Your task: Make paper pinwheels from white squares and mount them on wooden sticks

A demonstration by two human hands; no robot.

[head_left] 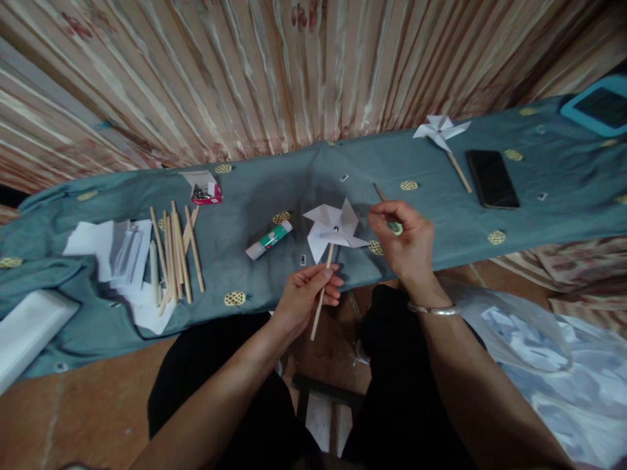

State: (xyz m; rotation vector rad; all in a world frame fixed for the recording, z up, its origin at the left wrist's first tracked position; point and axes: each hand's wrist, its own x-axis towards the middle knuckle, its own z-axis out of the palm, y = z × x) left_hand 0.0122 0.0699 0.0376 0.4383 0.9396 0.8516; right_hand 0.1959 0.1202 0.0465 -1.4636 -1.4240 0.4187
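My left hand (308, 290) is closed around the wooden stick of a white paper pinwheel (321, 230). The pinwheel has a small silver pin at its centre, and the lower end of its stick sticks out below my fingers. Just right of its blades is my right hand (404, 238), thumb and index finger curled together. A thin brown rod (379, 191) and a pale green piece (396, 228) show beside and between those fingers; whether they are held or lie behind is unclear. A green and white glue stick (269, 239) lies left of the pinwheel.
Wooden sticks (179, 251) and white paper pieces (130, 251) lie at left, near an open red box of pins (204, 191). Another pinwheel (441, 134), a phone (491, 178) and a blue-framed tablet (600, 104) are at right. A plastic bag of paper (529, 339) stands below.
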